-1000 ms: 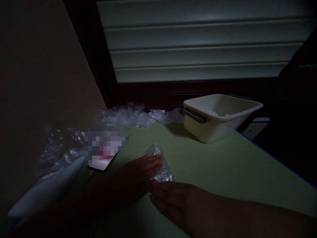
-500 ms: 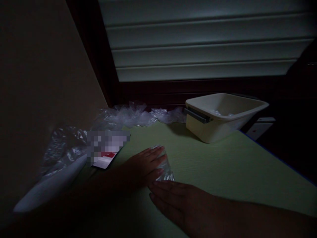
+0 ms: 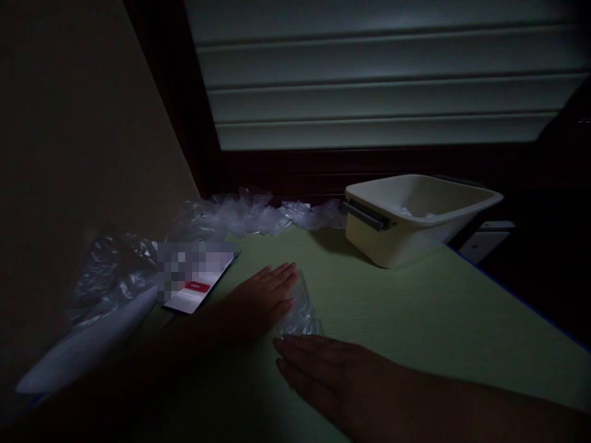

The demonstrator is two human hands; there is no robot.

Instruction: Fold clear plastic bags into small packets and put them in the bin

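A small clear plastic bag (image 3: 301,306) lies flat on the pale green tabletop (image 3: 397,314). My left hand (image 3: 264,301) rests at the bag's left side, fingers stretched out and thumb apart, its fingertips at the bag's edge. At the near end of the bag lies my right hand (image 3: 337,375), palm down with fingers extended, covering or touching the bag's lower edge. Neither hand grips anything. Whether the bag contains something cannot be made out in the dim light.
A cream bin (image 3: 392,240) with grey handles stands at the back right, clear plastic inside it. Crumpled clear bags (image 3: 258,215) line the back and left edges. A phone-like device (image 3: 189,300), partly blurred out, lies at left. A white object (image 3: 487,240) sits beyond the right edge.
My left hand has slid slightly left, uncovering more of the plastic bag. My right hand has barely moved.
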